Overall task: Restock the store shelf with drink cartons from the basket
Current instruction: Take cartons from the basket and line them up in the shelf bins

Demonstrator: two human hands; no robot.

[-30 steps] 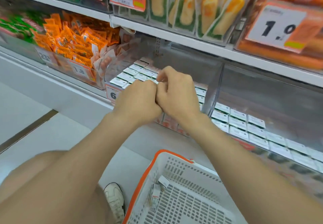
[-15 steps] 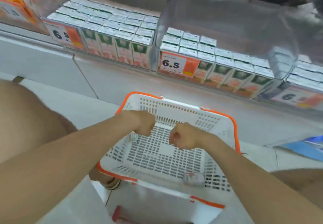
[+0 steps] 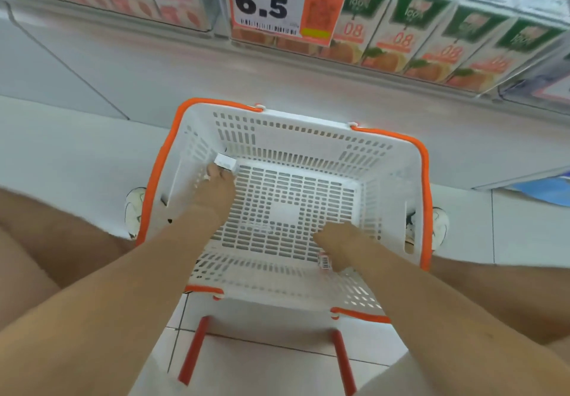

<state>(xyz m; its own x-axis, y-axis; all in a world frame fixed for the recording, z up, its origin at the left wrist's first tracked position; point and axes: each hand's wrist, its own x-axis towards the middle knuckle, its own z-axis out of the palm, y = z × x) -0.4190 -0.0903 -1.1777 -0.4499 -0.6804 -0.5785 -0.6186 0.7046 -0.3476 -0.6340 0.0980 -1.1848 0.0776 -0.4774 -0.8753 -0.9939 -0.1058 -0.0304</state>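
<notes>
Fingers (image 3: 212,174) of the left hand (image 3: 216,188) pinch the near edge of a small carton (image 3: 226,162), which sits tilted in the far-left corner of the basket (image 3: 423,179), against its slotted wall. The right hand (image 3: 342,241) lies knuckles-up over a second carton (image 3: 324,261) near the front right of the basket floor. Only that carton's barcoded end peeks out from beneath the palm, and the fingers there are hidden, so I cannot tell whether they have closed on it or merely rest on it.

A second ago both hands were up at the shelf, pressed together among the stocked rows. Half a second ago they hovered as loose fists over the basket. Now they have dropped inside, one to each carton. I see no other cartons in the basket, so by my judgement the restock is close to its end, with one lift and placement left.

Beyond the rim, the shelf cartons (image 3: 401,34) stand in tight ranks behind the price tag (image 3: 277,3). A shoe (image 3: 134,210) shows at either side of the basket on the tiled floor (image 3: 77,148).
</notes>
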